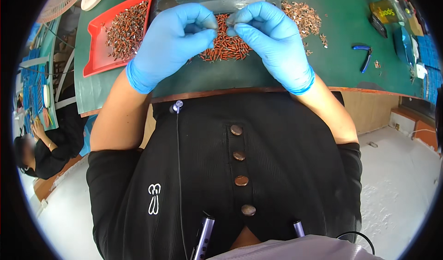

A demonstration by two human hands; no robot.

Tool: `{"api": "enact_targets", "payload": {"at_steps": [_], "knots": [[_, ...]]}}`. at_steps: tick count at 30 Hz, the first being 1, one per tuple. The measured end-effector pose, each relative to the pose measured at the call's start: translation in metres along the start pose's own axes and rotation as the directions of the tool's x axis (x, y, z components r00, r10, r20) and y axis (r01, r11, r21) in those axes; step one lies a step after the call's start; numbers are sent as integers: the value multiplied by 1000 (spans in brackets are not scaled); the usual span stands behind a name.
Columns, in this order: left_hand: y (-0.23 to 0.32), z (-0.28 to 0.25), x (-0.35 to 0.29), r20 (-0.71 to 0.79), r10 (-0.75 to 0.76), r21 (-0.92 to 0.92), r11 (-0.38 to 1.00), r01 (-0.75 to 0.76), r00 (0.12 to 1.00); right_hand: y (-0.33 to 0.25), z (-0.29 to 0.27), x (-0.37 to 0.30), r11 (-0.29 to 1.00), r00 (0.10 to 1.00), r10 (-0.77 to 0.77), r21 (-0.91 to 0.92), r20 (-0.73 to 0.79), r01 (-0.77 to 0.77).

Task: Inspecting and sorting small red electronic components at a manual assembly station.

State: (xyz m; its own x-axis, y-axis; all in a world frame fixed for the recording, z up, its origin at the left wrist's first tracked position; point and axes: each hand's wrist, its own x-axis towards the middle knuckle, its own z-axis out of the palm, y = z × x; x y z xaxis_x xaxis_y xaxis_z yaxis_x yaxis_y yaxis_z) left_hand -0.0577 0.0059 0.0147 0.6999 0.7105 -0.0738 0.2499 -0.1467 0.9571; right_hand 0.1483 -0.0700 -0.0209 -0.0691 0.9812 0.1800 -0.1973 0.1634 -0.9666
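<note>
Over the green desk [337, 73], the left grip [170, 43] and right grip [277, 39] curl inward, any hold impossible to tell, at orange pieces [225, 49] heaped centrally, presumably for easy reach.

"Wearing what?"
"My black top [295, 167] has short sleeves [110, 179], four metallic buttons [241, 181] and a white looped emblem [154, 199]; a thin black cable [179, 167] crosses it."
"And your gloves [145, 77]?"
"Light blue ones cover my left grip [171, 43] and right grip [277, 43]."

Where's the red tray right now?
In the head view, the red tray is on the left of the green table, just left of the gloved left hand.
</note>
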Motion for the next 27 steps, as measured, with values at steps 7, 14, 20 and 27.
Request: {"api": "enact_targets", "payload": {"at_steps": [7, 14, 20, 27], "knots": [[-3, 5, 22, 128, 16, -669, 739, 75, 992, -6, 6, 20, 978, 985, -151, -158, -86, 136], [-10, -1, 45, 154, 53, -823, 559, 99, 987, -9, 1, 46, 961, 982, -154, -246, -111, 123], [11, 4, 58, -227, 43, -499, 853, -154, 973, -9, 3, 75, 990, 955, -126, -92, -268, 105], [23, 0, 82, -494, 235, -103, 940, -325, 837, -18, 0, 108, 987, 940, -136, 36, -312, 154]]}}
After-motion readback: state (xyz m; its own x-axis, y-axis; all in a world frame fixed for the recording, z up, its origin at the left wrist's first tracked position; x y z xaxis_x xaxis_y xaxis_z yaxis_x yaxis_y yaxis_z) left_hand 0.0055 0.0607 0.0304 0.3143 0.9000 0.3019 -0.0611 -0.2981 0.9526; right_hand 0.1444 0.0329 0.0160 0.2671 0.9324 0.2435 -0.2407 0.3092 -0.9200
